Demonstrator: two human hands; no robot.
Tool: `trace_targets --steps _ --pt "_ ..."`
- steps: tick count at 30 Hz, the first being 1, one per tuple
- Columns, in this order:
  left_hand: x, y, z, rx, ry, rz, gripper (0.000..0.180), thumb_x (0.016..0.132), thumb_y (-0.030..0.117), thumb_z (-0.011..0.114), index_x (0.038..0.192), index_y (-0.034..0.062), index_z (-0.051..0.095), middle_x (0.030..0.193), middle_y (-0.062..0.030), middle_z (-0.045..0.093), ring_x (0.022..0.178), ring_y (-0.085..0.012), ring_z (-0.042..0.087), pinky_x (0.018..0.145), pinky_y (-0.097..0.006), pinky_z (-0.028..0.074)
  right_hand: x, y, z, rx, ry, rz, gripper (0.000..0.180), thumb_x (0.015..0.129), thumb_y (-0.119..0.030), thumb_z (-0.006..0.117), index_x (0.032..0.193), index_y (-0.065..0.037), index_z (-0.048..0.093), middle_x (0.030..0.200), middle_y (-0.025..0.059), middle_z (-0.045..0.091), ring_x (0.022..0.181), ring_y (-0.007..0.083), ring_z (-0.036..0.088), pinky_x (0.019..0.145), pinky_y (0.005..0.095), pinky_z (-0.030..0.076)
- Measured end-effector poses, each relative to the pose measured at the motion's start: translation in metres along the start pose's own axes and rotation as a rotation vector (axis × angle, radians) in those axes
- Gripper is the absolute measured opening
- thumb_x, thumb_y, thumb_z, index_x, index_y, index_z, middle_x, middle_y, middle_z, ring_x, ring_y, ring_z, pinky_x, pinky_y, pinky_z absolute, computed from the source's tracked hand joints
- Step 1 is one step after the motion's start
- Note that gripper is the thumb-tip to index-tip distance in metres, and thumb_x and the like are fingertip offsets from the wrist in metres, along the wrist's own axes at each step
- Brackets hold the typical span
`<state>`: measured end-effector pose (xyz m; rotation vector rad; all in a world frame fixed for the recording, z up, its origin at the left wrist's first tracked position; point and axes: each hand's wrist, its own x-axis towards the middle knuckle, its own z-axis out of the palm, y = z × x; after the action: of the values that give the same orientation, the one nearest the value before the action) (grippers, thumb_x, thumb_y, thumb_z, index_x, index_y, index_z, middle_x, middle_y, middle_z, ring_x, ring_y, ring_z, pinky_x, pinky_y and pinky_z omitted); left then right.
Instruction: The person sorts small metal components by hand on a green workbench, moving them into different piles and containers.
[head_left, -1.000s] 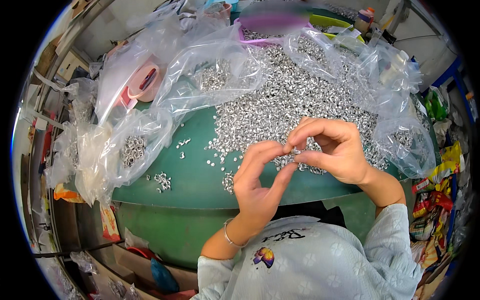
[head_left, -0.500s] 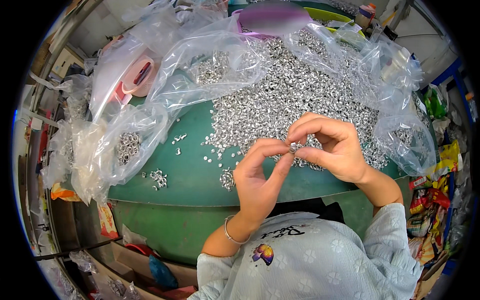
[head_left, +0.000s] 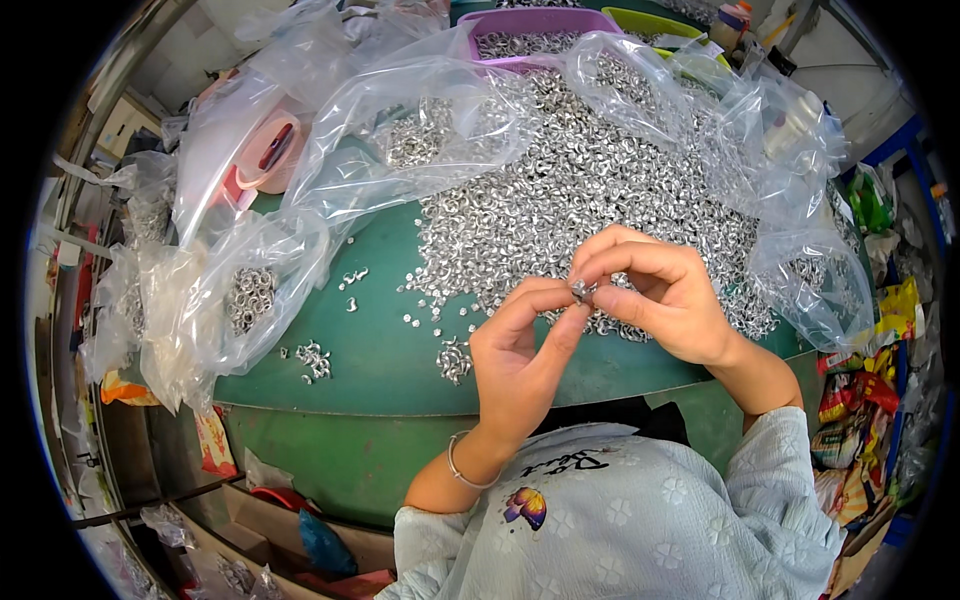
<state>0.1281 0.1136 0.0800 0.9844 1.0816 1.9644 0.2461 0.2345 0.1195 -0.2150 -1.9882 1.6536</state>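
we pinch a small silver metal piece (head_left: pixel 580 290) between the fingertips of our left hand (head_left: pixel 520 360) and right hand (head_left: pixel 660 300), both closed on it, held above the green table (head_left: pixel 380 350). beyond lies a big heap of silver pieces (head_left: pixel 560 190) among clear plastic bags (head_left: pixel 400 130), then a purple tray (head_left: pixel 540 25) farthest off.

Small silver metal piece (head_left: pixel 580 290) pinched between both hands' fingertips (head_left: pixel 572 312).

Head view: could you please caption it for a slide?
Both hands pinch a small metal piece above a green table.
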Motion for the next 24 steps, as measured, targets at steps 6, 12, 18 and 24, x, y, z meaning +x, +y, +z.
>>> trace_targets --steps 6,12,18,24 --pt "0.001 -0.002 0.0 -0.019 -0.001 -0.012 0.01 0.087 -0.007 0.063 0.097 -0.0074 0.063 0.098 -0.0108 0.063 0.092 -0.0146 0.057 0.082 -0.026 0.046 0.0 0.003 -0.002 0.0 -0.004 0.022 0.012 0.089 -0.005 0.064 0.1 0.001 0.067 0.103 0.0069 0.062 0.087 0.0122 0.057 0.071 0.0251 0.047" --pt "0.003 -0.006 -0.001 0.003 -0.018 -0.01 0.009 0.086 -0.007 0.064 0.095 -0.0063 0.063 0.097 -0.0097 0.062 0.091 -0.0144 0.057 0.082 -0.026 0.045 0.001 0.007 -0.004 0.037 -0.011 0.027 0.015 0.089 -0.006 0.065 0.103 0.001 0.067 0.104 0.0066 0.062 0.085 0.011 0.055 0.071 0.0253 0.046" --pt "0.004 -0.005 0.0 0.038 -0.025 -0.041 0.009 0.086 -0.006 0.064 0.095 -0.0058 0.064 0.096 -0.0089 0.063 0.091 -0.0141 0.057 0.081 -0.026 0.045 0.0 0.007 -0.006 0.108 -0.023 0.076 0.017 0.089 -0.005 0.065 0.104 0.001 0.067 0.108 0.0067 0.06 0.083 0.0106 0.054 0.072 0.0249 0.046" --pt "0.005 -0.007 0.004 0.015 -0.028 -0.065 0.01 0.087 -0.005 0.064 0.098 -0.0056 0.065 0.097 -0.0093 0.063 0.091 -0.014 0.058 0.082 -0.026 0.045 -0.002 0.011 -0.009 0.172 -0.017 0.074 0.017 0.09 -0.004 0.064 0.106 0.001 0.065 0.109 0.0068 0.06 0.087 0.0097 0.054 0.075 0.0245 0.046"
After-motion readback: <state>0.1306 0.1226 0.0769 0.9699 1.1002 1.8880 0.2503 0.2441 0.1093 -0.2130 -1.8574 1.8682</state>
